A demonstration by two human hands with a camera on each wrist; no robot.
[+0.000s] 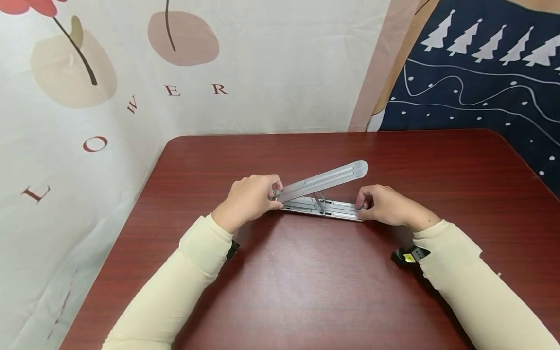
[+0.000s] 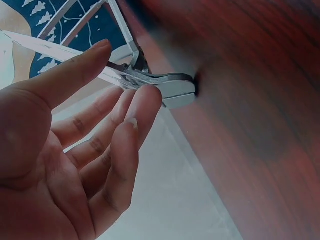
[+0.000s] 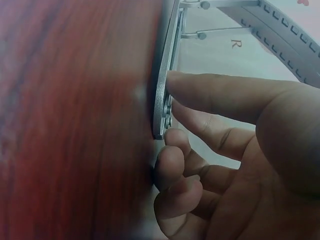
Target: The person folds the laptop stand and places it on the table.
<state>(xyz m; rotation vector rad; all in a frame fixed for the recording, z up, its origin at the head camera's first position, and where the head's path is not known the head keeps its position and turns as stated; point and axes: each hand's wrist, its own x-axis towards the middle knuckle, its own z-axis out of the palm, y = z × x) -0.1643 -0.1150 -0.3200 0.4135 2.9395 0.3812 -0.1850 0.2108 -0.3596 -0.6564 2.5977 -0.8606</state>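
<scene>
A silver metal folding laptop stand (image 1: 321, 182) lies across the middle of the table, its upper arm raised at a slant from the hinge on the left. A thin wire strut props that arm above the slotted base. My left hand (image 1: 251, 199) pinches the hinge end between thumb and fingers; in the left wrist view the hinge end (image 2: 177, 90) shows just beyond the fingertips. At the other end, my right hand (image 1: 387, 206) pinches the tip of the base with thumb and forefinger. The right wrist view has the base's edge (image 3: 162, 100) against those fingertips, other fingers curled below.
The stand rests on a reddish-brown wooden table (image 1: 297, 291) with rounded far corners. Behind it hangs a pale cloth (image 1: 284, 63) with printed letters, and a dark blue cloth (image 1: 472, 92) with white trees at the right. Small black devices (image 1: 411, 256) sit at the wrists.
</scene>
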